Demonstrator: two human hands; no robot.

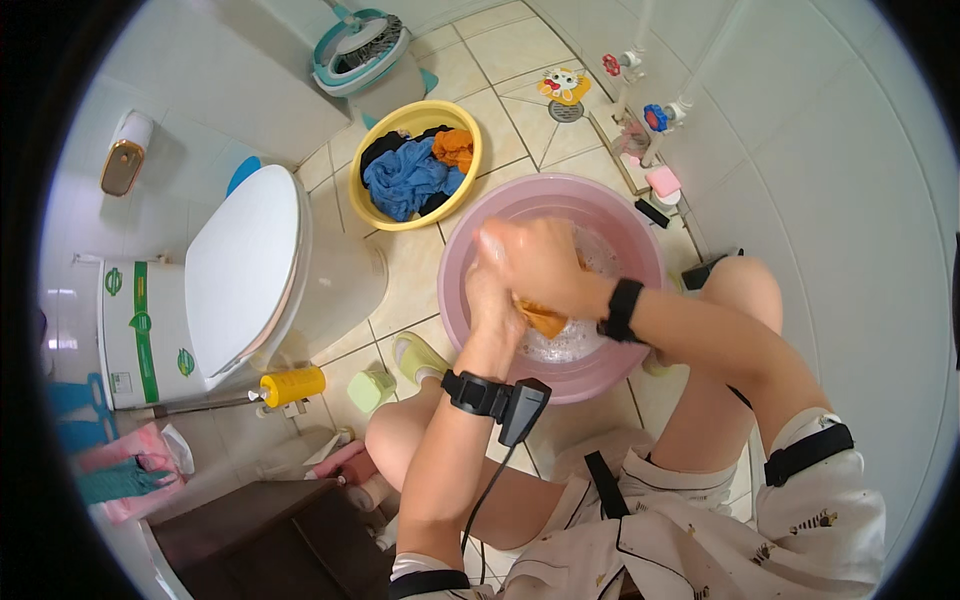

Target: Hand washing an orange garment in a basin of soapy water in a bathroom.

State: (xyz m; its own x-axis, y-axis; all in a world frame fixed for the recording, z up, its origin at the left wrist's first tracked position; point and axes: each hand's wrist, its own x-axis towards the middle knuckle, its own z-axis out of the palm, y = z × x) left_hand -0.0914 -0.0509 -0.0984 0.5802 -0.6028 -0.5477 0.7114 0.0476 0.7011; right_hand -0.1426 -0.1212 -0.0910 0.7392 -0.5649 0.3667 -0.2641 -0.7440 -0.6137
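Note:
My left hand [496,300] and my right hand [536,259] are close together over a pink plastic basin [645,247]. Both grip a wet orange cloth [546,321], whose lower part hangs out beneath them. White suds cling to the fingers of my right hand, which is slightly blurred. Foamy water [562,346] lies in the basin below. Behind the basin, a yellow basin [356,196] holds a bunched blue garment [405,178], an orange cloth [454,148] and black fabric.
To the left is a white toilet [244,270] with its lid down, near a yellow bottle [292,386] and a pale green container [371,390]. A mop bucket [386,82] stands at the back. Valves and pipes [656,118] line the right wall, with pink soap [663,181] below.

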